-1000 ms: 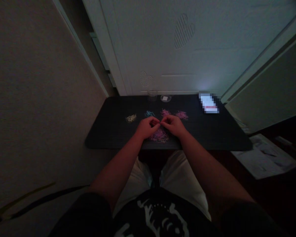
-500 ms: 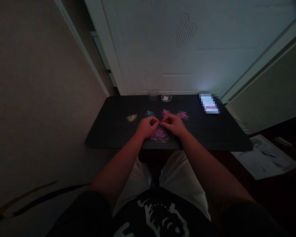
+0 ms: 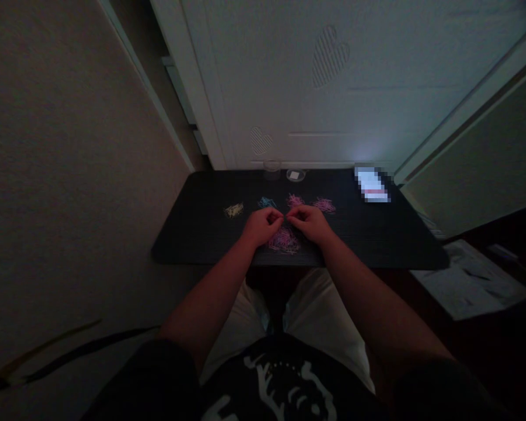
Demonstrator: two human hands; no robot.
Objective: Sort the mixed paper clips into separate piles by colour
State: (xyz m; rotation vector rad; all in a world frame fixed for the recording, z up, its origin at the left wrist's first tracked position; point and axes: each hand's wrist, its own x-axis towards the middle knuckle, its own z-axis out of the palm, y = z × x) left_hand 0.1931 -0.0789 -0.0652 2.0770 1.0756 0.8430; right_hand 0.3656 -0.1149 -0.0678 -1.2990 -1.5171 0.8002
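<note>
My left hand (image 3: 263, 225) and my right hand (image 3: 307, 221) are close together above a mixed pile of thin pink and purple sticks (image 3: 283, 241). The fingers of both hands are pinched, tips almost meeting; anything between them is too small to make out. Just beyond my left hand lies a small pile of blue sticks (image 3: 266, 202). Past my right hand are a pink pile (image 3: 295, 200) and, to its right, a second pink pile (image 3: 324, 204). A yellowish pile (image 3: 234, 210) lies farther left.
The dark table (image 3: 193, 234) has rounded corners. At its back edge stand a clear cup (image 3: 272, 169) and a round clear lid (image 3: 296, 175) with a white square. A lit phone (image 3: 371, 184), pixelated, lies back right. Behind rises a white door (image 3: 267, 70). Papers (image 3: 473, 280) lie lower right.
My right hand has shifted very slightly, and the gap between the fingertips looks a little wider. The piles look the same, and the picture is a bit darker.
</note>
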